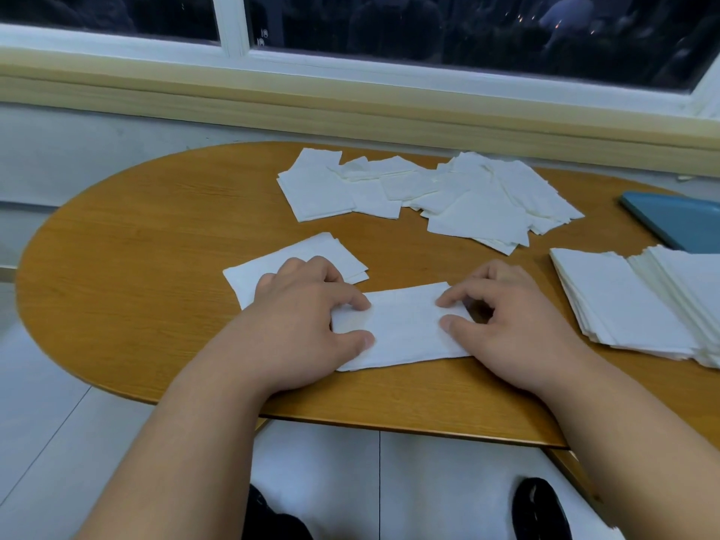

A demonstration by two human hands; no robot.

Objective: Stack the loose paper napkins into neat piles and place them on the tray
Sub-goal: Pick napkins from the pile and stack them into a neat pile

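A white folded napkin (pixel 405 325) lies flat near the front edge of the wooden table (pixel 136 247). My left hand (pixel 304 317) pinches its left end between thumb and forefinger. My right hand (pixel 514 321) pinches its right end the same way. A scattered heap of loose napkins (pixel 467 196) lies at the back of the table. A few more napkins (pixel 311 251) lie partly under my left hand. A tall neat pile of napkins (pixel 631 302) sits on the table at the right. The blue tray (pixel 678 220) is behind it, cut off by the right edge of the view.
The table is oval and stands against a wall under a window sill (pixel 350 103). Bare wood shows on the left half. White floor tiles and dark shoes (pixel 537 508) show below the front edge.
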